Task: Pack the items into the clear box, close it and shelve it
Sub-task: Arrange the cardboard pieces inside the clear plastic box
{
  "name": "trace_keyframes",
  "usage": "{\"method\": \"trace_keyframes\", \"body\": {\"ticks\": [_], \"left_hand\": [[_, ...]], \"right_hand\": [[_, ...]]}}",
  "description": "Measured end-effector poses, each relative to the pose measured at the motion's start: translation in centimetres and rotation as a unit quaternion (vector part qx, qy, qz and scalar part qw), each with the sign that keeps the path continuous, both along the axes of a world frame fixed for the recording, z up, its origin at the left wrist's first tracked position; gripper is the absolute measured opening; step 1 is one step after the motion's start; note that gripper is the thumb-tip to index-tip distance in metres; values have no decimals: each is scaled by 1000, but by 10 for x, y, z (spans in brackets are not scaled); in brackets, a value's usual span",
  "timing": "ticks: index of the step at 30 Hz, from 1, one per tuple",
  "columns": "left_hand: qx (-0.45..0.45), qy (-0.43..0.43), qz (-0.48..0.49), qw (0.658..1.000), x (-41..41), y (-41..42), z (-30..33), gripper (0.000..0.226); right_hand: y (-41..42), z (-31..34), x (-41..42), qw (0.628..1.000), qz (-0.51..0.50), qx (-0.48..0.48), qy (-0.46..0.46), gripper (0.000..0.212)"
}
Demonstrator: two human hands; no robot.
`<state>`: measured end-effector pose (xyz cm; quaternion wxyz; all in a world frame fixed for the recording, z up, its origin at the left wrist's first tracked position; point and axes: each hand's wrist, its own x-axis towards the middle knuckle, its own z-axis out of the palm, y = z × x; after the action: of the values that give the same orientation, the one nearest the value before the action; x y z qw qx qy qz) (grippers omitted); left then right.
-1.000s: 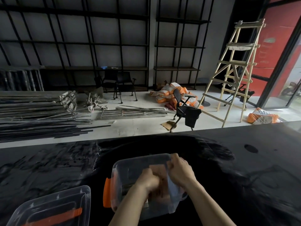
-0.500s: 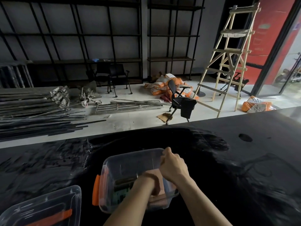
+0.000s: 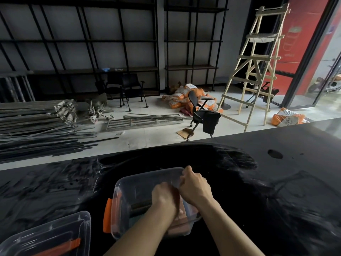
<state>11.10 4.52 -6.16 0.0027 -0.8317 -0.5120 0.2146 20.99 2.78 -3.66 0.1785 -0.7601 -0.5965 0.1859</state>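
The clear box [image 3: 147,175] with an orange latch [image 3: 107,215] on its left end stands open on the black table, right in front of me. My left hand [image 3: 165,197] reaches down inside it, fingers curled on a flat pinkish-brown item [image 3: 181,221] against the right wall. My right hand [image 3: 195,185] grips the far right rim of the box. A dark item [image 3: 140,206] lies on the box floor, partly hidden by my left forearm. The clear lid [image 3: 46,235], with an orange handle, lies at the lower left.
The black table [image 3: 258,182] stretches to my right and left. Beyond its far edge are black wall shelves [image 3: 129,69], a wooden ladder [image 3: 256,67], office chairs, metal rods on the floor and orange sacks.
My left hand has sunk deeper into the box with the pinkish-brown item. My right hand slid from the item to the box's far right rim. The view shifted slightly.
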Motion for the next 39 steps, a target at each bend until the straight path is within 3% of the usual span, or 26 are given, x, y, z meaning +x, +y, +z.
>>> {"method": "trace_keyframes", "body": {"ticks": [4,6,11,14,19,22,25,27,29,33,36,39], "left_hand": [[-198,-53,-18,979,-4,5,12,50],[-248,-67,-18,966,-6,6,7,45],[-205,-88,-49,974,-8,11,-19,12],[-160,-86,-77,980,-2,3,-9,23],[-72,-101,-96,988,-15,-5,18,23],[14,-109,-91,990,-46,-7,35,21],[27,-21,-84,996,-109,-20,35,31],[13,-15,-56,998,-121,-16,28,39],[38,-70,-13,997,-126,-17,28,35],[120,-114,-66,984,-133,-30,31,39],[158,-167,-45,972,-145,-37,36,25],[158,-143,-16,977,-153,-39,38,23]], "right_hand": [[0,-2,0,1000,-2,3,-4,35],[0,-2,0,1000,-1,2,-4,34],[2,-3,1,1000,-3,8,-11,32],[3,-3,0,1000,-6,5,-25,30],[4,-4,1,999,2,8,-34,30],[-1,-2,-4,990,15,116,-80,35],[-16,15,-48,939,172,270,-128,27],[-17,22,-58,933,248,233,-120,24],[-11,18,-61,940,283,84,-168,26],[-3,-8,-64,927,295,-110,-204,21],[2,-16,-58,931,279,-134,-193,15],[8,-23,-51,933,268,-131,-201,13]]}}
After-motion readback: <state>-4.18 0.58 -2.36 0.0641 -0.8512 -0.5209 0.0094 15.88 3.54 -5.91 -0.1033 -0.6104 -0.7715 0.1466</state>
